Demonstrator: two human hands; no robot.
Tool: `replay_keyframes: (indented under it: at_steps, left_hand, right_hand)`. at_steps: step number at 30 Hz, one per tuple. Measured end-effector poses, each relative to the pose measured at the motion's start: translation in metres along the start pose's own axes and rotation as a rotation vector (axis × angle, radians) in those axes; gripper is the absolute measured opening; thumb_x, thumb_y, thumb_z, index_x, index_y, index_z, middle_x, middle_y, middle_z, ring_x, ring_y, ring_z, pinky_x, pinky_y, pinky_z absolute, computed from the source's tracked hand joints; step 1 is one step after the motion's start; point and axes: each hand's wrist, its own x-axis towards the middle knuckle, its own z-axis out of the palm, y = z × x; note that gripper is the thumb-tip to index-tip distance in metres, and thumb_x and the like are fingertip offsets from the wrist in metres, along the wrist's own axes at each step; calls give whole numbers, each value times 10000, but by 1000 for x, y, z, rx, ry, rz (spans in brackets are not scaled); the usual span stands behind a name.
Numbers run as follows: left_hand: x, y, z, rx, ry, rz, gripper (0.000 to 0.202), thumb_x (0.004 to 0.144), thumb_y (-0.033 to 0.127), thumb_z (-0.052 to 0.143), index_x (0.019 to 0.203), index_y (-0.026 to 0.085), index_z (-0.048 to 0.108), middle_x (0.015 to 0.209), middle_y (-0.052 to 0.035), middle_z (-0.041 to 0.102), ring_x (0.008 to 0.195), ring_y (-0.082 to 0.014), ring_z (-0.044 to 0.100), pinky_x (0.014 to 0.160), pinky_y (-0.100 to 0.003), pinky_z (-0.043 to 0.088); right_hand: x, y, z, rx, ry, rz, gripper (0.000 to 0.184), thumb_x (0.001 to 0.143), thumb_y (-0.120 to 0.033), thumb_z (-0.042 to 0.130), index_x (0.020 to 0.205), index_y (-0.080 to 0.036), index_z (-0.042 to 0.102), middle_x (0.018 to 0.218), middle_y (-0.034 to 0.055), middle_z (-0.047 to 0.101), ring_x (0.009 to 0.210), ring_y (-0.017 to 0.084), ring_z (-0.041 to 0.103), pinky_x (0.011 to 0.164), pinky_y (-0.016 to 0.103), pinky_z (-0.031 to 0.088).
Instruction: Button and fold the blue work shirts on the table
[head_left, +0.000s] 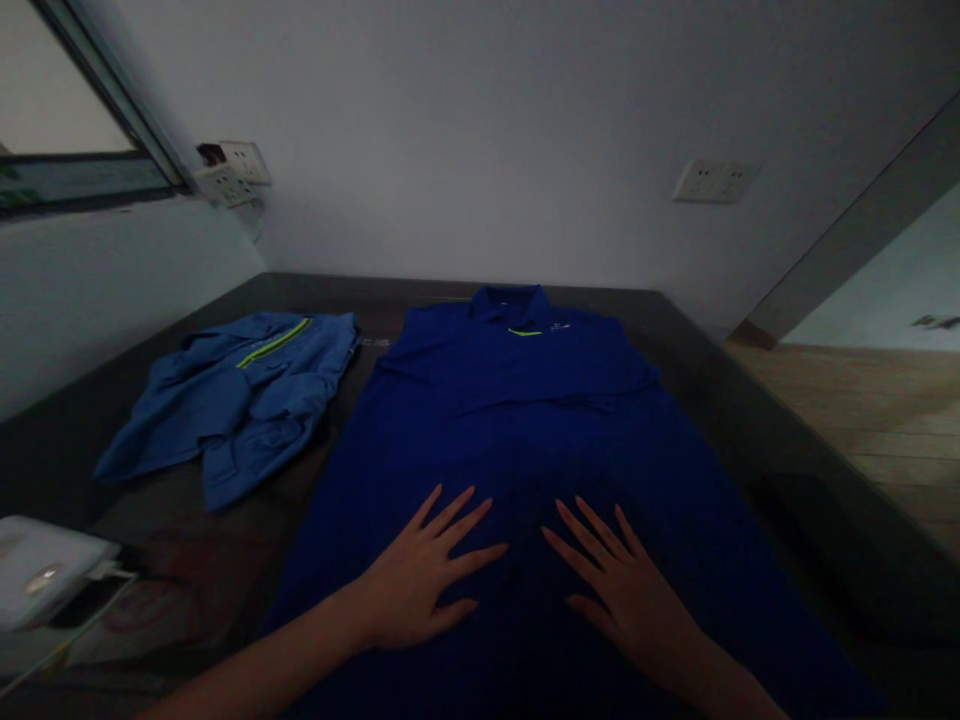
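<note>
Ten empty fingers spread wide, left hand [412, 582] and right hand [636, 600] lie over a blue collared shirt [510, 440] on the counter [731, 395]; likely light and soft, it suits holding by the shoulders [426, 325].

White device [52, 570], lower left, is getting chopped by the frame edge, blue fabric [517, 460] is running off the bottom, and the chest logo [560, 326] is looking way too tiny to read.
</note>
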Motion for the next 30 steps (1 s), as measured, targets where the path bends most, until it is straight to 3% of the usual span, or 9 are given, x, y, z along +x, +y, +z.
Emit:
replay_keyframes:
  at_steps: [8, 13, 16, 21, 24, 27, 30]
  left_hand:
    - [-4, -1, 1, 17, 48, 18, 671, 854, 300, 557, 1456, 328, 262, 1547, -59, 230, 1424, -304, 183, 1118, -614, 182]
    - [-14, 1, -5, 58, 191, 126, 472, 875, 215, 513, 1343, 244, 457, 1383, -80, 500, 1333, -243, 388, 1140, -544, 229]
    - [-39, 1, -15, 44, 234, 151, 389, 887, 174, 485, 1271, 227, 522, 1233, -64, 613, 1211, -188, 515, 1135, -455, 304]
    - [-107, -9, -27, 27, 109, 115, 419, 885, 182, 508, 1288, 294, 518, 1182, 1, 650, 1114, -139, 580, 1093, -312, 385]
    - [-140, -14, -26, 78, 84, 65, 518, 844, 262, 582, 1347, 312, 469, 1261, -13, 613, 1167, -184, 554, 1052, -319, 428]
    - [-159, -13, -18, 131, 35, 28, 686, 774, 330, 648, 1409, 310, 389, 1353, -37, 544, 1216, -240, 522, 1018, -360, 460]
    - [-166, -11, -3, 176, 66, -33, 689, 807, 187, 559, 1440, 320, 324, 1424, -43, 466, 1273, -251, 473, 1016, -391, 457]
  right_hand:
    - [1, 0, 1, 27, 5, 13, 616, 930, -517, 386, 1476, -372, 142, 1532, 30, 255, 1409, 308, 209, 1063, 655, 214]
    - [-10, 0, -3, 67, 57, 42, 610, 931, -477, 417, 1478, -353, 178, 1511, 37, 314, 1384, 265, 292, 1097, 608, 212]
    - [-41, 8, -2, 42, 167, 94, 614, 919, -438, 460, 1475, -332, 220, 1486, 45, 367, 1358, 252, 347, 1114, 565, 229]
    - [-120, 44, -8, -32, 261, 261, 607, 908, -449, 447, 1468, -296, 268, 1475, 69, 378, 1310, 288, 415, 1072, 543, 331]
    - [-163, 69, -9, -50, 243, 326, 631, 890, -515, 427, 1460, -276, 296, 1478, 82, 371, 1289, 311, 438, 1065, 547, 343]
    - [-190, 82, -2, -46, 195, 281, 678, 851, -542, 477, 1457, -292, 304, 1472, 84, 383, 1271, 319, 460, 1048, 538, 368]
    - [-199, 80, 3, -66, 176, 223, 741, 788, -564, 563, 1446, -323, 322, 1486, 77, 362, 1299, 338, 421, 1032, 541, 377]
